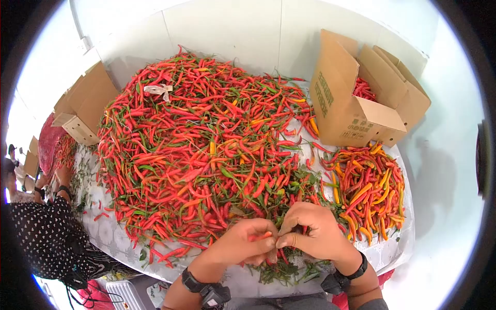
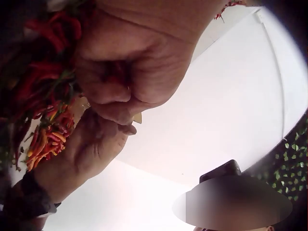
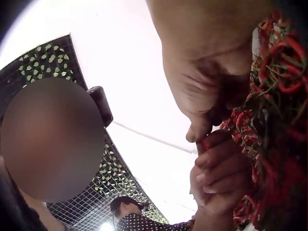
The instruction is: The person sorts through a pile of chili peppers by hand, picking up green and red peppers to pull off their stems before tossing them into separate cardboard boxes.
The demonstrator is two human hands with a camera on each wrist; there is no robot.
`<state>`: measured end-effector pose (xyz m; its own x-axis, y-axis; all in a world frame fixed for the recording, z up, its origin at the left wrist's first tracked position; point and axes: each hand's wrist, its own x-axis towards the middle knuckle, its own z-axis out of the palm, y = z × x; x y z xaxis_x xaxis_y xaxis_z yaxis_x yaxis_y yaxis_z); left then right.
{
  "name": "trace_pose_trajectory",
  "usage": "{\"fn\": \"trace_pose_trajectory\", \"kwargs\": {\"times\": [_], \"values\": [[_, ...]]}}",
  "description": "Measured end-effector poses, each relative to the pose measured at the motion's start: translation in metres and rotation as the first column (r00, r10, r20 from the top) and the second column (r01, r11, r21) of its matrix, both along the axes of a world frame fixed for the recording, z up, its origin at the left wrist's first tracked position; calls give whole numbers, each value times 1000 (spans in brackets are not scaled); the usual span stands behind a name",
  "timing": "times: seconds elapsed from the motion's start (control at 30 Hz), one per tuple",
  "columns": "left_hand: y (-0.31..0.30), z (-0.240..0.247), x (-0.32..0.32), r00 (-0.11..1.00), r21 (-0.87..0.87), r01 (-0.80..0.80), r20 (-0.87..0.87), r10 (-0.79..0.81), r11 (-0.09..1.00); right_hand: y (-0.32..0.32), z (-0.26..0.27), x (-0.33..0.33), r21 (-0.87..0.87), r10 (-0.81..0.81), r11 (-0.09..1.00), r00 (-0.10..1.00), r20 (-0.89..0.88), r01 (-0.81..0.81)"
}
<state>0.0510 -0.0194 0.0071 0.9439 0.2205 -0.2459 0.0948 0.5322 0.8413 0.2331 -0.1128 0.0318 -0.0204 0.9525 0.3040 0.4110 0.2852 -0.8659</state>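
Observation:
My left hand (image 1: 245, 242) curls its fingers round a red chili pepper (image 1: 260, 236), just over the near edge of the pile. Against its fingertips, the thumb and forefinger of my right hand (image 1: 314, 231) pinch the end of the pepper. A bit of red shows between the two hands in the right wrist view; the pinched end itself is mostly hidden by fingers. Behind the hands spreads a big heap of red chili peppers (image 1: 181, 139) with green stems. Torn green leaves and stems (image 1: 281, 273) lie below the hands.
A smaller pile of red and yellow chilies (image 1: 369, 191) lies to the right. An open cardboard box (image 1: 336, 98) holding red chilies stands behind it; another box (image 1: 93, 98) is at back left. At far left, another person (image 1: 41, 237) in a dotted top works at chilies.

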Motion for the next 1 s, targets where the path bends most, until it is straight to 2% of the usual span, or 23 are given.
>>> {"fn": "trace_pose_trajectory", "kwargs": {"times": [0.03, 0.13, 0.23, 0.33, 0.43, 0.5, 0.53, 0.63, 0.73, 0.77, 0.83, 0.87, 0.97, 1.0], "values": [[-1, 1, 0, 1000, 6, 15, -12, -15, 1000, 0, -1, 0, 9, 14, 1000, 1000, 14, -15], [-2, -6, -3, 999, 77, 24, 38, -27, 997, -1, -8, -6, 24, 60, 998, 989, -137, -57], [2, -6, -3, 988, 43, 97, 113, -101, 994, -1, -17, -10, -17, 118, 991, 918, -378, -134], [4, -6, -4, 992, 24, 92, 79, -94, 995, -1, -21, -15, -3, 75, 997, 939, -336, -80], [2, -8, -5, 998, -51, 55, 46, -53, 997, -1, -18, -25, -88, -1, 995, 848, -530, -54], [0, -6, -3, 1000, 4, -15, 23, 15, 1000, 2, -23, -17, 57, -45, 997, 981, -187, 57], [-1, -5, -1, 999, 32, -51, 14, 51, 998, 4, -23, -14, 142, -88, 986, 996, -6, 88], [-5, -9, 4, 940, 86, -333, -47, 338, 939, 3, -19, -18, 314, -332, 922, 878, 344, 225], [-2, 0, 3, 869, 125, -493, 22, 495, 861, 6, -23, -17, 390, -461, 861, 823, 332, 325], [-1, 6, 3, 787, 87, -614, -7, 617, 785, 10, -23, -16, 451, -536, 817, 760, 367, 358], [9, 2, 1, 670, -37, -738, 75, 738, 674, 17, -20, -12, 570, -670, 719, 615, 416, 397], [14, 0, -2, 601, -102, -786, 104, 792, 610, 19, -21, -16, 569, -637, 739, 649, 416, 360], [17, -11, -4, 627, -86, -768, 107, 772, 635, 32, -27, -40, 532, -535, 802, 724, 435, 272], [17, -15, -2, 639, -66, -761, 100, 763, 645, 34, -31, -41, 475, -530, 830, 682, 504, 294]]}}
